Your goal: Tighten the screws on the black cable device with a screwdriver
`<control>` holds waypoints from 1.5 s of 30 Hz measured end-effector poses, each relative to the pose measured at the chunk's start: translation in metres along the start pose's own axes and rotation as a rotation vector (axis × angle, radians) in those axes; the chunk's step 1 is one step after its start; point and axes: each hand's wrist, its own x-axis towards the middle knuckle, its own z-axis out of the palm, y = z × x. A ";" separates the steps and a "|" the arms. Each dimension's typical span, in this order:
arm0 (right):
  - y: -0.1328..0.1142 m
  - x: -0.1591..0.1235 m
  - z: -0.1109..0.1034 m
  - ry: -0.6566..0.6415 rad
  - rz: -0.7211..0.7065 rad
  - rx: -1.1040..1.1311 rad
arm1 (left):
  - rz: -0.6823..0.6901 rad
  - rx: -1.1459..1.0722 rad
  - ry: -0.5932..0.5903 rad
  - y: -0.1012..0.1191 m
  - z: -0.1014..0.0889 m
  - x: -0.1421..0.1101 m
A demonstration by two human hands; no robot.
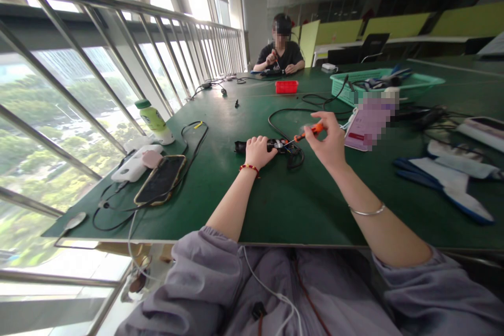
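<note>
My left hand (258, 150) is closed over a small black device (275, 145) lying on the green table (275, 205), pinning it down. My right hand (329, 142) pinches an orange-handled screwdriver (311, 130), its tip pointing left and down at the device. A black cable (293, 160) loops from the device toward the far side of the table.
A phone (161, 179), a white charger (134, 166) and a green-capped bottle (154, 119) lie at the left edge by the railing. A red box (286, 86) and green basket (378, 84) sit farther back. Blue-white gloves (449, 178) lie right. Another person (280, 52) works at the far end.
</note>
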 end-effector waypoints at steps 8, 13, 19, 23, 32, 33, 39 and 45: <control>0.000 0.001 -0.001 -0.026 0.058 -0.037 | 0.000 0.009 -0.009 0.001 -0.001 -0.001; 0.000 0.000 0.001 0.024 -0.031 0.024 | -0.002 0.009 -0.007 0.001 0.000 -0.001; 0.001 0.000 0.000 -0.020 0.066 -0.023 | 0.000 0.009 -0.003 0.001 -0.001 0.000; 0.001 0.000 0.000 -0.005 0.040 -0.013 | 0.000 0.008 -0.004 0.001 -0.001 0.000; -0.002 0.000 -0.001 -0.035 0.041 -0.040 | 0.005 0.006 0.001 0.000 0.000 0.000; -0.002 0.000 -0.001 -0.029 0.030 -0.037 | 0.004 0.004 0.000 0.000 0.001 0.000; 0.002 0.000 0.001 0.021 -0.043 0.016 | -0.001 0.009 -0.007 0.000 0.001 0.000; 0.000 0.000 0.000 -0.003 0.018 -0.006 | 0.002 0.013 0.000 0.000 0.001 0.000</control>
